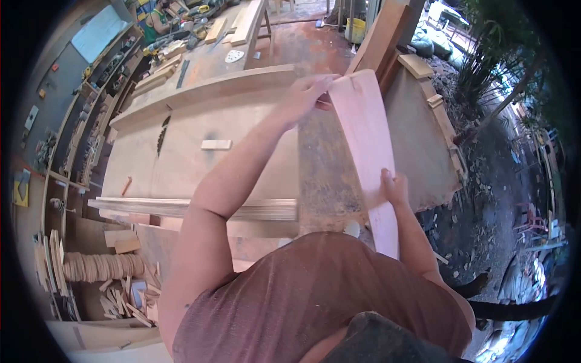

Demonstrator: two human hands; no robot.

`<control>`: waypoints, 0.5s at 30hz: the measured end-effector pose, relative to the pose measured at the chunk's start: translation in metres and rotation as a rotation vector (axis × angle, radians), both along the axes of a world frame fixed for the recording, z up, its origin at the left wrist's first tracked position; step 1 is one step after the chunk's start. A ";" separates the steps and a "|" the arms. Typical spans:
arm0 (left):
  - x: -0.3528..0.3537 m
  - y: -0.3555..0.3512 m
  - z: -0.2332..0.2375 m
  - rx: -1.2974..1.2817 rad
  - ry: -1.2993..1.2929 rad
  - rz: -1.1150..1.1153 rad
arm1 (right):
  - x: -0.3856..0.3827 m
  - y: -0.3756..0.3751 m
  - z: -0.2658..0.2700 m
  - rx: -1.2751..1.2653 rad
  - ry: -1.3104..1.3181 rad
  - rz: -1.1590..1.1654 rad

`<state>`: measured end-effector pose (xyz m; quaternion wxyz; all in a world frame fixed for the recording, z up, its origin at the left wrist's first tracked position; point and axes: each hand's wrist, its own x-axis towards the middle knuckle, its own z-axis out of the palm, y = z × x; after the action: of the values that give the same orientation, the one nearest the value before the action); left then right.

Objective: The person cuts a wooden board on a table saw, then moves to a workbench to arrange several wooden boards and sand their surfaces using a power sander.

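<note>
**Head view.**

**Containers:** A yellow bucket (357,28) is standing well beyond my left hand (307,97), past the far end of the workbench (242,130). I cannot tell what is sitting in it. Wall shelves (91,115) are running far off to the left of that hand. They are carrying tools and small boxes, too small to tell apart.

**Item in hand:** A curved board (366,139), pale and smooth-faced, is hanging between my two hands over the right part of the workbench. Its long axis is running away from my body. The near end is pointing back at my chest, and the far end is pointing outward, bowing slightly to the left.

**Hands:** My left hand is reaching out at full arm's length, with the fingers curling shut on the left corner of the board's far end. My right hand (393,189) is sitting about midway along the board. Its fingers are pressing together and clasping the right edge.

**Surroundings:**
- A long plank (206,91) is lying along the bench just left of my left hand.
- A small block (216,144) is resting on the bench, left of my left forearm.
- A bundle of thin strips (193,209) is passing under that forearm.
- A stack of round discs (100,266) and loose offcuts (127,302) are lying low to the left, well apart from both hands.
</note>
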<state>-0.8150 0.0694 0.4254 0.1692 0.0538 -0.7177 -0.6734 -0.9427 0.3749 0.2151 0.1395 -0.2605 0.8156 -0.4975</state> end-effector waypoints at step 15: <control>-0.129 0.093 -0.081 0.082 -0.190 0.101 | -0.127 -0.002 0.004 -0.138 -0.106 0.047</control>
<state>-0.9440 0.1621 0.3449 0.1320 0.1603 -0.6988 -0.6845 -1.0692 0.3733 0.2187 0.1760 -0.2618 0.7644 -0.5623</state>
